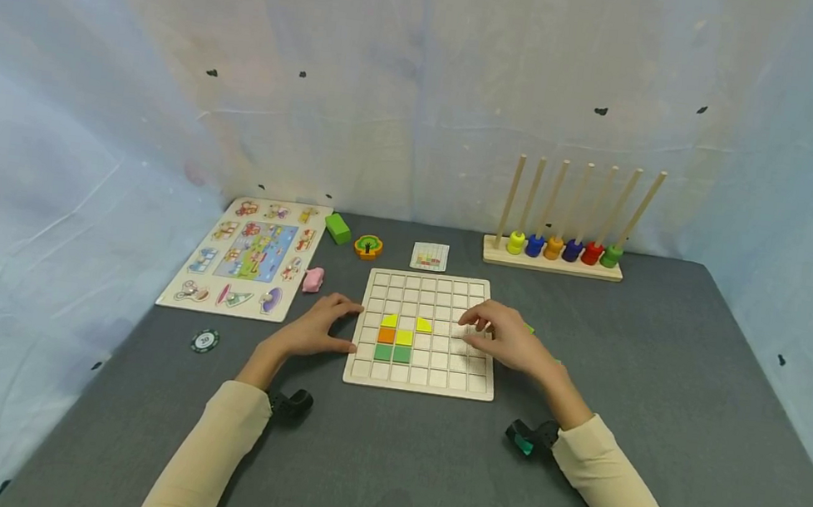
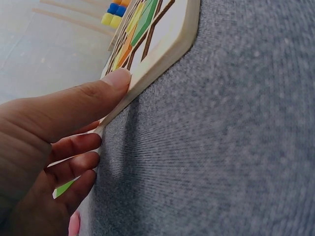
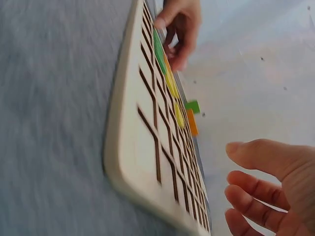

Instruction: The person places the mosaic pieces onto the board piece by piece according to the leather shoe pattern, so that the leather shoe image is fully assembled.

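Note:
A square wooden grid board (image 1: 437,381) lies on the table between the hands. Set in its left half are two green squares (image 1: 392,353), an orange square (image 1: 385,335), a yellow square (image 1: 404,337) and two yellow curved pieces (image 1: 424,324). My left hand (image 1: 318,327) rests at the board's left edge, thumb (image 2: 115,81) on the rim and fingers spread along the side. Over the board's right side hovers my right hand (image 1: 510,338), fingers loosely bent with nothing between them. Behind it a bit of lime green (image 1: 530,329) peeks out, mostly hidden.
Beyond the board lies a small pattern card (image 1: 429,256). Back right stands a peg rack (image 1: 552,262) with coloured beads. To the left are a picture puzzle (image 1: 244,256), a green block (image 1: 337,228), a tree piece (image 1: 368,247), a pink figure (image 1: 313,280) and a chip (image 1: 204,340).

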{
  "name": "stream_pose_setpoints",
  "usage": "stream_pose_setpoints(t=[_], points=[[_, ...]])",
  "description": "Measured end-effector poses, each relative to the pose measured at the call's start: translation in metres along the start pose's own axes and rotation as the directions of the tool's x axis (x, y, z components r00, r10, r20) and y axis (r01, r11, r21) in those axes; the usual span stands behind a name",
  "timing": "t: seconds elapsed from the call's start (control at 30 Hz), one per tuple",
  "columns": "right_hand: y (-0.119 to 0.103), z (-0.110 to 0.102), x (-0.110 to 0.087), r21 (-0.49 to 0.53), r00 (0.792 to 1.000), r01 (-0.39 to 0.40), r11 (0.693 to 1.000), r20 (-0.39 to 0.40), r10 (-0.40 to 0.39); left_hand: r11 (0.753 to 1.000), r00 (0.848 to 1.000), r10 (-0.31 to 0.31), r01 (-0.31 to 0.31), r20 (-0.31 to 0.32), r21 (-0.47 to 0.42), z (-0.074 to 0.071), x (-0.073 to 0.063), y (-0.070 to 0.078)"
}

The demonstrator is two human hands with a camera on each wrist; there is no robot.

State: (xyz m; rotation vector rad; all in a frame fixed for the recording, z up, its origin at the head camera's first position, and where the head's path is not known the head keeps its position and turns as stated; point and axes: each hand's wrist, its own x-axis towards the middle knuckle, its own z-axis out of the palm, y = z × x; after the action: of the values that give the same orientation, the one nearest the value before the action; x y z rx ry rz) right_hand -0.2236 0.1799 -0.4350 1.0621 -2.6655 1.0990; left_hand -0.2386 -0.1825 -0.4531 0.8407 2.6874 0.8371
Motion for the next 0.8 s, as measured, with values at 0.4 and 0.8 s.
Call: stream_pose_setpoints(t=[0.4,0.8], points=[[0.018,-0.022,-0.018,-0.031,0.998,-0.065,0.997,-0.026,0.064,1.000,1.000,-0.005,0.005,0.001,-0.001,0.000,0.000,0.002],[0.016,-0.014,-0.015,-0.024,0.997,-0.073,0.997,0.021,0.074,1.000,1.000,-0.022,0.022,0.010,0.003,0.000,0.002,0.000]])
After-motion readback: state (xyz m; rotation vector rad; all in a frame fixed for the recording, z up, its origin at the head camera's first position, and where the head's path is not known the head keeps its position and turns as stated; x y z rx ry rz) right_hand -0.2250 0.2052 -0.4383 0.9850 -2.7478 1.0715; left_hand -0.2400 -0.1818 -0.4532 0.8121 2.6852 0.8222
